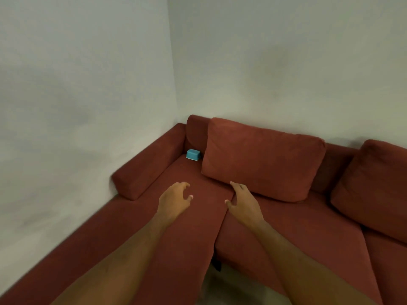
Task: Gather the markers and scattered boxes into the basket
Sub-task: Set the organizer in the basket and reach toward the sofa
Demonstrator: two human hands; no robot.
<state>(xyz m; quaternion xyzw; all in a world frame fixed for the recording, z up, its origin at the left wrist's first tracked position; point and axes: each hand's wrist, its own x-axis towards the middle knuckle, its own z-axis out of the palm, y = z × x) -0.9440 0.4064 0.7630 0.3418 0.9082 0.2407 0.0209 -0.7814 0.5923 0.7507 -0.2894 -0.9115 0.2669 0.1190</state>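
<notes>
A small blue box (193, 154) lies in the far corner of a dark red sofa (180, 234), partly tucked behind the edge of a back cushion (262, 159). My left hand (174, 200) hovers over the seat, fingers apart and slightly curled, holding nothing. My right hand (243, 202) is beside it over the seam between two seat cushions, also open and empty. Both hands are well short of the blue box. No basket and no markers are in view.
The sofa fills a corner between two pale walls. Its armrest (147, 164) runs along the left. A second back cushion (372, 188) leans at the right. A strip of floor (231, 289) shows between the seat sections near me.
</notes>
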